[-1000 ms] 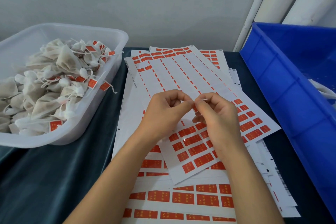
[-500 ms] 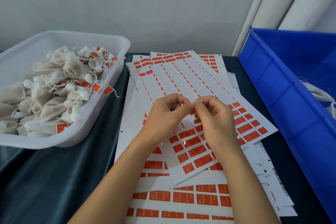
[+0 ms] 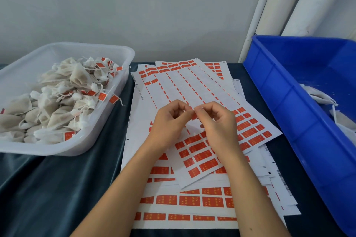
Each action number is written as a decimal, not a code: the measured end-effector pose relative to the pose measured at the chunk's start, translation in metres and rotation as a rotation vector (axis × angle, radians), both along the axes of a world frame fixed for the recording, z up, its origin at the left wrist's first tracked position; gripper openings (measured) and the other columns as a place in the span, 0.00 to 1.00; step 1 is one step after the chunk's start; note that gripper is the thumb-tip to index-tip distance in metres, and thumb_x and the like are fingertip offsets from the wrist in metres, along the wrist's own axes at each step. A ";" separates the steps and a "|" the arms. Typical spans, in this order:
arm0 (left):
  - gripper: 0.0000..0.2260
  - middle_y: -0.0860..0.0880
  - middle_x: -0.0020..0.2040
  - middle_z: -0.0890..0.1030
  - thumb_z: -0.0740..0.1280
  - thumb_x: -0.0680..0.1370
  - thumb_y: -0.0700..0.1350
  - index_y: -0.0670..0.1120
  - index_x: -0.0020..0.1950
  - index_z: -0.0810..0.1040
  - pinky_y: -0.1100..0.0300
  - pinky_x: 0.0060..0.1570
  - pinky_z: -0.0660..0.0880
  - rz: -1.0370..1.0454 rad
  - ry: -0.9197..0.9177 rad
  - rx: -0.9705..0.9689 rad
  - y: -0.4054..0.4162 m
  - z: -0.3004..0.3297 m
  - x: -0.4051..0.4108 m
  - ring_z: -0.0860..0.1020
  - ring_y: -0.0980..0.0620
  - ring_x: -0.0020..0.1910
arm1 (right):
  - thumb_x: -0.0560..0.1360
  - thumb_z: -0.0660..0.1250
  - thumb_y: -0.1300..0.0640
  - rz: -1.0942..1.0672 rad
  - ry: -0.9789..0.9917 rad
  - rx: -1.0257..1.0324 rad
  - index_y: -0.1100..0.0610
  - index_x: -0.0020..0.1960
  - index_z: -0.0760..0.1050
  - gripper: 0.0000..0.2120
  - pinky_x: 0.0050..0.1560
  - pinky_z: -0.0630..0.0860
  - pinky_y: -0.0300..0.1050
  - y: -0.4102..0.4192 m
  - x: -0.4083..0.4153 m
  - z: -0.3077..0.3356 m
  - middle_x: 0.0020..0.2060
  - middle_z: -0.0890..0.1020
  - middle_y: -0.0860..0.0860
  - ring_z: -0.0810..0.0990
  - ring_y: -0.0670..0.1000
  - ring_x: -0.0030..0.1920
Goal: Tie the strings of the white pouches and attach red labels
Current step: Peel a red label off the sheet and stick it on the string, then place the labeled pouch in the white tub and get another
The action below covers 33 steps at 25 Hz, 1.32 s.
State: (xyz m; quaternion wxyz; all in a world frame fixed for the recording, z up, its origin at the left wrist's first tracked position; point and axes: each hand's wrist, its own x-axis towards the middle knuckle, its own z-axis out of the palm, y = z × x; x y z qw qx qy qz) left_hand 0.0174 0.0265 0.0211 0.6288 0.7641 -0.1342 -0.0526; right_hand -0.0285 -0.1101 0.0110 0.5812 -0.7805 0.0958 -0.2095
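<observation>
My left hand [image 3: 169,123] and my right hand [image 3: 217,125] meet fingertip to fingertip above the sticker sheets [image 3: 192,86]. Between the pinched fingers a small red label [image 3: 194,116] and a bit of white show; no pouch body is visible in either hand. The top sheet is mostly peeled, with red labels left along its right and near end. Tied white pouches with red labels [image 3: 63,106] fill the translucent white tub [image 3: 123,52] on the left. A few white pouches [image 3: 323,98] lie in the blue bin [image 3: 289,102] on the right.
Several more label sheets are stacked under my forearms, reaching the near edge. Everything rests on a dark cloth-covered table [image 3: 48,188]. A grey wall and white pipes [image 3: 256,15] stand behind.
The camera tilted, so the whole scene sits lower in the frame. My hands stay pinched together, fingertips closing more tightly on the label.
</observation>
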 end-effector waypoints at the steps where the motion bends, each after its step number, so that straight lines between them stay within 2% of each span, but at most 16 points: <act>1: 0.04 0.52 0.39 0.83 0.70 0.82 0.47 0.51 0.47 0.82 0.60 0.38 0.79 0.017 -0.020 0.028 0.000 -0.001 0.000 0.78 0.54 0.33 | 0.80 0.69 0.48 -0.026 -0.008 0.015 0.44 0.45 0.81 0.05 0.45 0.81 0.39 -0.001 0.000 -0.001 0.41 0.84 0.37 0.82 0.40 0.48; 4: 0.02 0.54 0.40 0.83 0.70 0.82 0.50 0.56 0.49 0.81 0.66 0.39 0.80 0.023 -0.032 0.133 0.006 -0.001 0.001 0.81 0.56 0.38 | 0.80 0.69 0.47 -0.104 -0.034 0.101 0.45 0.45 0.80 0.06 0.37 0.78 0.31 -0.002 0.002 -0.001 0.40 0.84 0.37 0.83 0.40 0.46; 6: 0.03 0.59 0.42 0.84 0.69 0.82 0.51 0.57 0.49 0.82 0.73 0.39 0.77 0.002 -0.039 0.211 0.015 0.001 0.001 0.82 0.60 0.43 | 0.80 0.69 0.47 -0.118 -0.045 0.186 0.46 0.47 0.80 0.05 0.36 0.77 0.28 -0.004 0.003 -0.001 0.41 0.84 0.37 0.84 0.40 0.44; 9: 0.04 0.64 0.44 0.83 0.69 0.82 0.54 0.59 0.49 0.82 0.77 0.38 0.74 -0.036 -0.072 0.321 0.030 0.008 -0.003 0.80 0.68 0.46 | 0.80 0.69 0.45 -0.112 -0.034 0.203 0.46 0.48 0.81 0.06 0.34 0.77 0.29 -0.001 0.005 -0.002 0.41 0.85 0.37 0.84 0.40 0.43; 11: 0.02 0.64 0.47 0.82 0.68 0.82 0.56 0.60 0.51 0.81 0.76 0.37 0.74 -0.087 -0.109 0.402 0.038 0.013 -0.007 0.80 0.69 0.47 | 0.80 0.69 0.44 -0.102 -0.034 0.170 0.45 0.47 0.81 0.06 0.35 0.78 0.30 0.002 0.005 -0.003 0.41 0.85 0.38 0.84 0.40 0.44; 15: 0.05 0.63 0.49 0.81 0.69 0.82 0.54 0.58 0.56 0.82 0.74 0.39 0.74 -0.070 -0.192 0.525 0.049 0.020 -0.013 0.81 0.63 0.46 | 0.80 0.69 0.44 -0.074 -0.065 0.139 0.44 0.48 0.80 0.06 0.34 0.78 0.30 0.007 0.002 -0.003 0.42 0.84 0.36 0.83 0.39 0.44; 17: 0.05 0.62 0.49 0.81 0.69 0.82 0.52 0.56 0.56 0.83 0.74 0.40 0.74 -0.015 -0.210 0.519 0.054 0.026 -0.016 0.81 0.63 0.47 | 0.80 0.68 0.43 -0.047 -0.070 0.118 0.44 0.48 0.80 0.06 0.36 0.78 0.31 0.009 0.001 -0.001 0.42 0.84 0.35 0.83 0.39 0.45; 19: 0.05 0.61 0.49 0.82 0.70 0.82 0.50 0.55 0.55 0.83 0.73 0.42 0.74 0.064 -0.275 0.476 0.059 0.038 -0.016 0.81 0.63 0.47 | 0.79 0.66 0.40 0.018 -0.060 0.064 0.42 0.51 0.80 0.08 0.41 0.78 0.33 0.015 -0.001 0.000 0.44 0.84 0.36 0.83 0.38 0.46; 21: 0.04 0.61 0.46 0.82 0.71 0.81 0.49 0.53 0.54 0.84 0.73 0.42 0.74 0.166 -0.398 0.449 0.067 0.059 -0.012 0.80 0.64 0.45 | 0.78 0.63 0.36 0.124 -0.013 -0.088 0.38 0.57 0.78 0.12 0.43 0.77 0.32 0.023 -0.002 -0.003 0.46 0.83 0.36 0.83 0.39 0.47; 23: 0.02 0.60 0.42 0.81 0.72 0.81 0.47 0.50 0.50 0.85 0.75 0.41 0.73 0.264 -0.497 0.408 0.080 0.082 -0.001 0.80 0.64 0.43 | 0.79 0.63 0.35 0.253 0.089 -0.356 0.33 0.63 0.74 0.14 0.42 0.75 0.30 0.032 -0.004 -0.010 0.50 0.79 0.32 0.81 0.40 0.47; 25: 0.04 0.58 0.38 0.81 0.73 0.80 0.45 0.49 0.45 0.84 0.75 0.39 0.71 0.387 -0.565 0.376 0.099 0.108 0.017 0.79 0.61 0.39 | 0.78 0.66 0.37 0.346 0.140 -0.604 0.35 0.67 0.73 0.18 0.50 0.74 0.32 0.037 -0.004 -0.017 0.54 0.76 0.32 0.78 0.40 0.51; 26: 0.04 0.57 0.38 0.81 0.73 0.80 0.44 0.48 0.45 0.84 0.75 0.38 0.69 0.458 -0.599 0.380 0.110 0.119 0.028 0.78 0.60 0.37 | 0.78 0.67 0.37 0.368 0.143 -0.653 0.36 0.67 0.73 0.19 0.54 0.74 0.34 0.039 -0.003 -0.018 0.55 0.75 0.32 0.77 0.41 0.53; 29: 0.04 0.49 0.45 0.82 0.71 0.81 0.43 0.44 0.50 0.84 0.73 0.40 0.68 0.602 -0.661 0.462 0.139 0.135 0.060 0.79 0.53 0.42 | 0.79 0.67 0.39 0.399 0.141 -0.583 0.39 0.65 0.76 0.16 0.62 0.77 0.40 0.038 -0.002 -0.020 0.59 0.76 0.34 0.76 0.41 0.57; 33: 0.10 0.41 0.53 0.82 0.63 0.83 0.37 0.38 0.55 0.83 0.56 0.49 0.74 0.492 -0.499 0.750 0.150 0.103 0.083 0.80 0.42 0.50 | 0.80 0.67 0.41 0.405 0.158 -0.558 0.37 0.61 0.75 0.11 0.62 0.78 0.41 0.040 -0.002 -0.020 0.59 0.75 0.35 0.77 0.42 0.57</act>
